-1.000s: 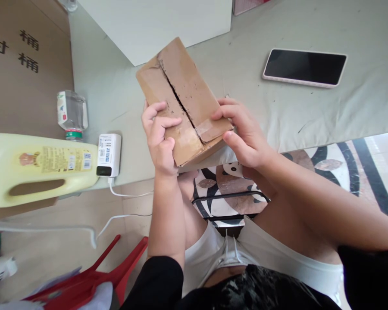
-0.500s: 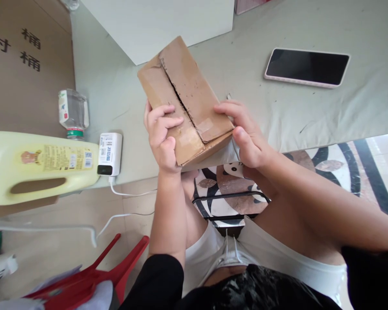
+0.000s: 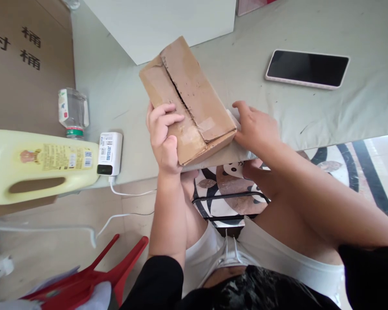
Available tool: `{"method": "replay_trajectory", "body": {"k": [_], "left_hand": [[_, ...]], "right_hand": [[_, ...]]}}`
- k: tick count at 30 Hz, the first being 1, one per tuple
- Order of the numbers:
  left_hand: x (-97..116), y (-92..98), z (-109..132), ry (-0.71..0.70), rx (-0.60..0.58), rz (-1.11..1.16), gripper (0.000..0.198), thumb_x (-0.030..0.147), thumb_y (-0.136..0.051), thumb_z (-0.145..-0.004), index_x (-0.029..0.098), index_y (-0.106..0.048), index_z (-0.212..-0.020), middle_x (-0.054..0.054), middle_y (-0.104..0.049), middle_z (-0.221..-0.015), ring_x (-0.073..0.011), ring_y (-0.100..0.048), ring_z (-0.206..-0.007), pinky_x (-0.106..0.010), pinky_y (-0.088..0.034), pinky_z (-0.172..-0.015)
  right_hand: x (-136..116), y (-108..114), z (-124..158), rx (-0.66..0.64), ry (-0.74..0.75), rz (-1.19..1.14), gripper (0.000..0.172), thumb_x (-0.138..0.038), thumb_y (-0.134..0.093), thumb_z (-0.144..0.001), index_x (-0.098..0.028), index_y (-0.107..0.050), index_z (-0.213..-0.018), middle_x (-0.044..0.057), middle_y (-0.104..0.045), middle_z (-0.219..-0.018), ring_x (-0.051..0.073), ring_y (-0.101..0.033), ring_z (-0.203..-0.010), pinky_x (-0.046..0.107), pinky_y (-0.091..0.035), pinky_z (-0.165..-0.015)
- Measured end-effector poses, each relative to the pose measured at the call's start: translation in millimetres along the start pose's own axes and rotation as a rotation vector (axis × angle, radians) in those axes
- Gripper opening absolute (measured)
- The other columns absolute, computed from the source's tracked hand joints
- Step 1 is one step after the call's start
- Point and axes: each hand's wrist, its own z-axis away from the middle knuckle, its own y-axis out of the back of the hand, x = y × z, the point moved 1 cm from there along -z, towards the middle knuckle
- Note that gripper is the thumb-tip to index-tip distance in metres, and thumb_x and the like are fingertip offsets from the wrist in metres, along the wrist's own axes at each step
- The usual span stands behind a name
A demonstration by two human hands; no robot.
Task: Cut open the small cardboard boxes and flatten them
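A worn brown cardboard box (image 3: 187, 92) with a slit along its top flaps lies tilted at the near edge of the grey-covered table (image 3: 278, 107). My left hand (image 3: 163, 135) is closed round the box's near left corner, fingers curled over the top flap. My right hand (image 3: 257, 127) rests at the box's right side, fingers pressed down on the table cover next to the box's lower right corner; whether they grip the cloth or the box I cannot tell.
A phone (image 3: 307, 69) lies screen-up at the right on the table. A white box (image 3: 161, 23) stands behind. At the left are a power bank (image 3: 109, 153) with a cable, a small clear bottle (image 3: 73, 113), a large yellow jug (image 3: 32, 165) and a red chair (image 3: 93, 275).
My right hand slid off the box's top flap to the table cover beside its right corner. The left hand kept its hold; the box barely moved.
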Motion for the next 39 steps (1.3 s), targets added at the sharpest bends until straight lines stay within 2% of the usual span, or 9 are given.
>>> {"method": "replay_trajectory", "body": {"k": [6, 11, 17, 19, 21, 24, 27, 32, 39], "left_hand": [[1, -0.3, 1, 0.012, -0.012, 0.066, 0.054, 0.074, -0.034, -0.09, 0.028, -0.062, -0.099, -0.007, -0.061, -0.128, -0.0297, -0.048, -0.139, -0.054, -0.025, -0.128], [3, -6.1, 2, 0.014, 0.019, 0.08, 0.055, 0.074, -0.032, -0.091, 0.029, -0.062, -0.099, -0.006, -0.061, -0.128, -0.0291, -0.047, -0.14, -0.054, -0.025, -0.128], [5, -9.5, 1, -0.028, 0.011, 0.067, 0.056, 0.071, -0.028, -0.094, 0.026, -0.061, -0.102, -0.007, -0.06, -0.129, -0.0271, -0.049, -0.137, -0.051, -0.024, -0.129], [4, -8.9, 0, -0.079, 0.022, 0.051, 0.052, 0.066, -0.029, -0.096, 0.028, -0.063, -0.104, -0.004, -0.06, -0.126, -0.0255, -0.053, -0.131, -0.051, -0.027, -0.129], [2, -8.5, 0, -0.116, 0.039, 0.049, 0.048, 0.063, -0.031, -0.097, 0.031, -0.065, -0.104, -0.002, -0.061, -0.124, -0.0254, -0.055, -0.129, -0.053, -0.029, -0.128], [4, -8.5, 0, -0.122, 0.062, 0.054, 0.048, 0.064, -0.032, -0.096, 0.032, -0.066, -0.103, -0.001, -0.061, -0.123, -0.0267, -0.056, -0.128, -0.056, -0.03, -0.126], [10, -8.6, 1, -0.061, 0.056, 0.012, 0.054, 0.067, -0.028, -0.096, 0.028, -0.066, -0.101, -0.003, -0.061, -0.124, -0.0262, -0.055, -0.13, -0.053, -0.032, -0.126], [18, -8.7, 2, -0.04, 0.037, 0.023, 0.06, 0.069, -0.027, -0.097, 0.023, -0.064, -0.101, -0.008, -0.062, -0.124, -0.0278, -0.053, -0.132, -0.054, -0.031, -0.127], [18, -9.3, 3, 0.109, -0.005, -0.089, 0.052, 0.064, -0.03, -0.099, 0.023, -0.061, -0.1, -0.006, -0.06, -0.133, -0.0267, -0.047, -0.142, -0.052, -0.031, -0.128]], "right_hand": [[-1, 5, -4, 0.04, -0.044, -0.305, 0.053, -0.027, -0.056, -0.085, -0.023, -0.049, -0.137, 0.003, -0.064, -0.078, 0.022, -0.058, -0.065, 0.04, -0.05, -0.07], [-5, 9, -24, 0.094, -0.14, -0.828, 0.029, -0.026, -0.038, -0.093, -0.023, -0.055, -0.117, 0.003, -0.061, -0.078, 0.013, -0.051, -0.056, 0.029, -0.043, -0.053], [-18, 50, -24, 0.385, 0.054, -0.953, 0.04, -0.033, -0.033, -0.088, -0.028, -0.046, -0.125, 0.008, -0.062, -0.109, 0.019, -0.061, -0.072, 0.034, -0.048, -0.056], [-29, 62, -14, 0.439, 0.073, -1.067, 0.047, -0.027, -0.043, -0.077, -0.027, -0.043, -0.124, 0.007, -0.06, -0.106, 0.017, -0.056, -0.067, 0.033, -0.044, -0.054], [-39, 67, -3, 0.477, 0.079, -1.147, 0.038, -0.027, -0.05, -0.075, -0.026, -0.042, -0.112, 0.004, -0.055, -0.09, 0.015, -0.046, -0.058, 0.032, -0.037, -0.051], [-49, 63, 13, 0.571, 0.13, -1.049, 0.017, -0.043, -0.048, -0.089, -0.027, -0.042, -0.094, 0.001, -0.042, -0.075, 0.014, -0.038, -0.053, 0.031, -0.029, -0.049], [-53, 53, 32, 0.656, 0.252, -0.948, 0.022, -0.049, -0.04, -0.094, -0.028, -0.047, -0.091, 0.003, -0.05, -0.089, 0.012, -0.039, -0.052, 0.032, -0.028, -0.049], [-56, 44, 62, 0.437, 0.601, -0.725, 0.01, -0.039, -0.054, -0.089, -0.029, -0.057, -0.092, -0.006, -0.045, -0.055, 0.011, -0.035, -0.042, 0.031, -0.028, -0.044], [-58, 46, 64, 0.484, 0.581, -0.359, 0.019, -0.04, -0.049, -0.089, -0.026, -0.058, -0.082, -0.004, -0.045, -0.048, 0.012, -0.042, -0.041, 0.031, -0.033, -0.042]]}}
